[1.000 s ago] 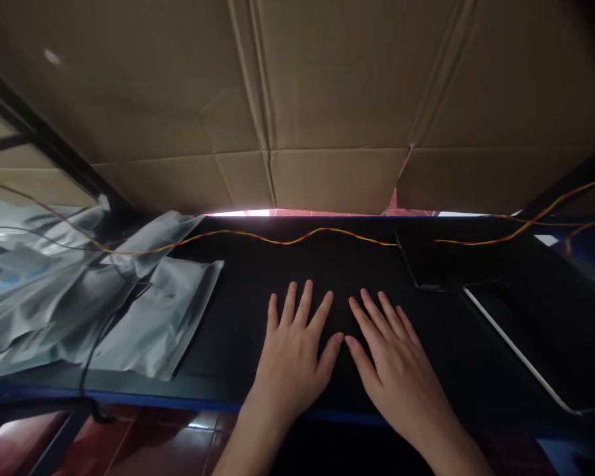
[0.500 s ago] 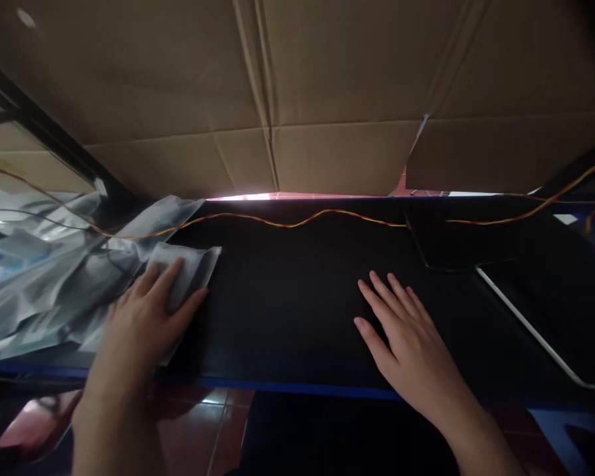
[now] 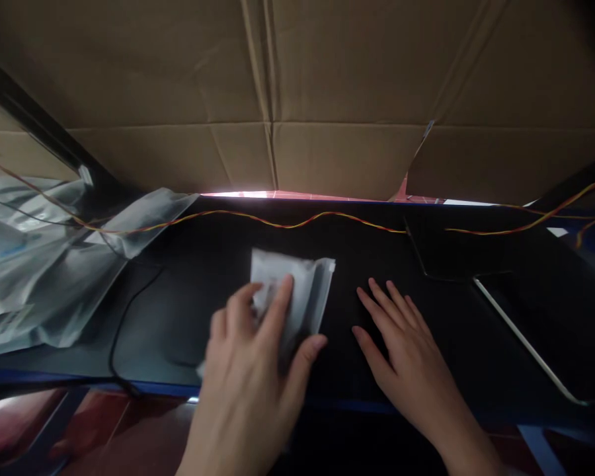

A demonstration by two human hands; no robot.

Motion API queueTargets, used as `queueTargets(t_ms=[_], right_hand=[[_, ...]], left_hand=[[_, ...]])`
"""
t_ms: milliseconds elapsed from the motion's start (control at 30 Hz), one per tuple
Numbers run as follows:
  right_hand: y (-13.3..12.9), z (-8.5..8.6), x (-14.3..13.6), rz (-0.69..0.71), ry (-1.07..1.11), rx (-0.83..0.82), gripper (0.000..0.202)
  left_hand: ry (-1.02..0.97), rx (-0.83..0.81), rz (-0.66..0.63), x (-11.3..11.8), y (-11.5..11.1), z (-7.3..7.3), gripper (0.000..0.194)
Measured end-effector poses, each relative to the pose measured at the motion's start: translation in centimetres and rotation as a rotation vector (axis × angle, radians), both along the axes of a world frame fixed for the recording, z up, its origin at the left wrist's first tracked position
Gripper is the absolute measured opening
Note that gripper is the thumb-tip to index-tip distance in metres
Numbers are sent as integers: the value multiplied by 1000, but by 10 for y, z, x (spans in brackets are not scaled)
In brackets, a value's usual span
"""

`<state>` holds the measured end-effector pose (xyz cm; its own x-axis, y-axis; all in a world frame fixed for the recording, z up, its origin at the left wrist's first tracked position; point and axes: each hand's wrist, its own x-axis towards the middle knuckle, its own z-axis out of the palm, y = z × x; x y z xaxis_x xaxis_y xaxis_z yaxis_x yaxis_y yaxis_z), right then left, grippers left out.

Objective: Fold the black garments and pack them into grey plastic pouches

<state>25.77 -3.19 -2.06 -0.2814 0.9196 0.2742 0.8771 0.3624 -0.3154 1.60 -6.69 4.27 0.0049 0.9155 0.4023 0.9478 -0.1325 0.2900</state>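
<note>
My left hand is over the middle of the black tabletop with a frosted plastic zip bag in its grip. Its fingers lie across the bag's face and the thumb is at the right edge. The bag's lower part is hidden under the hand, and what is inside cannot be made out. To the right, my right hand rests flat on the tabletop, fingers spread and holding nothing. Several similar frosted bags lie heaped at the left, one of them towards the back.
A red-and-yellow twisted wire runs across the back of the black tabletop. A black cable curves over the left front edge. Two dark flat panels lie at the right. Cardboard stands behind.
My left hand has moved right from the heap to the middle, carrying the zip bag along. The black cable at the left is now uncovered. My right hand has hardly moved.
</note>
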Motion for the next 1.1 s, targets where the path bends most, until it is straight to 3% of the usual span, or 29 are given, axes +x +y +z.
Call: queueTargets(t_ms=[100, 233, 333, 433, 567, 733, 900, 1100], right_hand=[[-1, -2, 0, 5, 23, 15, 56], [2, 2, -1, 2, 50, 13, 53], [11, 17, -2, -20, 97, -25, 48], [26, 37, -7, -103, 178, -197, 42], [46, 51, -22, -169, 232, -346, 33], [56, 51, -34, -174, 286, -426, 31], [31, 52, -33, -110, 332, -509, 37], [-38, 38, -28, -27, 291, -525, 28]], left_hand=[[102, -172, -65, 11, 9, -5, 68], [238, -112, -138, 20, 26, -16, 67], [270, -90, -249, 27, 31, -30, 71], [224, -93, -295, 30, 27, -40, 75], [180, -54, -329, 29, 18, -40, 78], [179, -59, -338, 28, 14, -38, 67], [141, -88, -162, 35, 19, -42, 55], [158, -96, -100, 42, 24, -42, 55]])
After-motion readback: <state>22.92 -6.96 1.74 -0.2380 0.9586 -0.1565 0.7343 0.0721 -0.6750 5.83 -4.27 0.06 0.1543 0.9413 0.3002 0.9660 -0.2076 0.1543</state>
